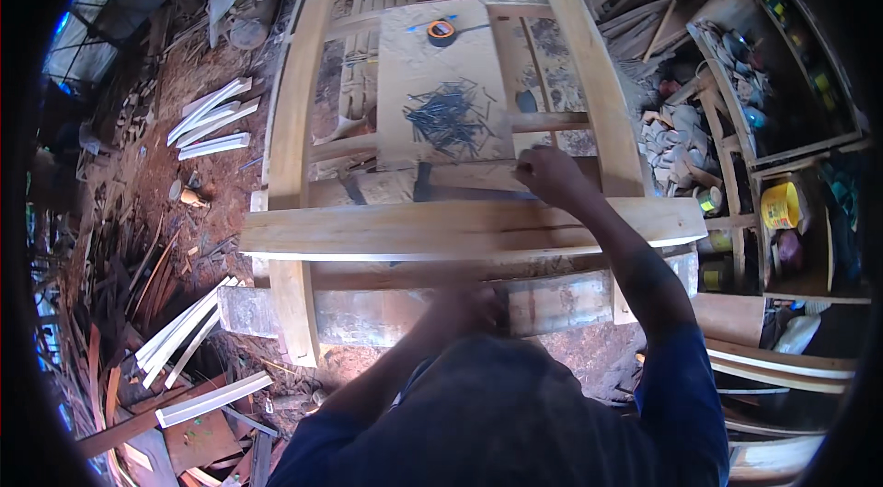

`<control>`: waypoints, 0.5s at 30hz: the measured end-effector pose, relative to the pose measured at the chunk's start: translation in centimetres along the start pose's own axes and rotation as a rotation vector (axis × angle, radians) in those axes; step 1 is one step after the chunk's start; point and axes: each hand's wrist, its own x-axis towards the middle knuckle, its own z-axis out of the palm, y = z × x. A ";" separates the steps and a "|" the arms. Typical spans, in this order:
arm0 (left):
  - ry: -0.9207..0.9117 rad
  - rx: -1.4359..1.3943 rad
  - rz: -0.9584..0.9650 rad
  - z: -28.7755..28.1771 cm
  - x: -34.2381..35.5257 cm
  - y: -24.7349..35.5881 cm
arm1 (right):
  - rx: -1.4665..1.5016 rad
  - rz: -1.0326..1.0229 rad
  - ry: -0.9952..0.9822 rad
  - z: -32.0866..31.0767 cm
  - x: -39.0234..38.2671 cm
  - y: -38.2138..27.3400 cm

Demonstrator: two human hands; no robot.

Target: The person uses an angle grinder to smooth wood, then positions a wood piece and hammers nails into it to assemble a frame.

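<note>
Low centre, the left hand [469, 308] is blurred against a rough grey beam [386, 314], grip unreadable. Above, a pale smooth plank [386, 229]. Right hand [549, 176] closed, contents unseen, by dark nails [451, 116] upper centre.

Single view only: fisheye camera on my head, looking steeply down over my chest at the wooden frame [441, 229] close below. Straight rails bow toward the dark rim; workshop floor [184, 211] left, shelves [782, 119] right.
</note>
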 end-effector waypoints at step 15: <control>0.567 0.439 -0.008 -25.8 12.0 -6.1 | -0.287 -0.224 -0.197 5.0 9.1 -4.5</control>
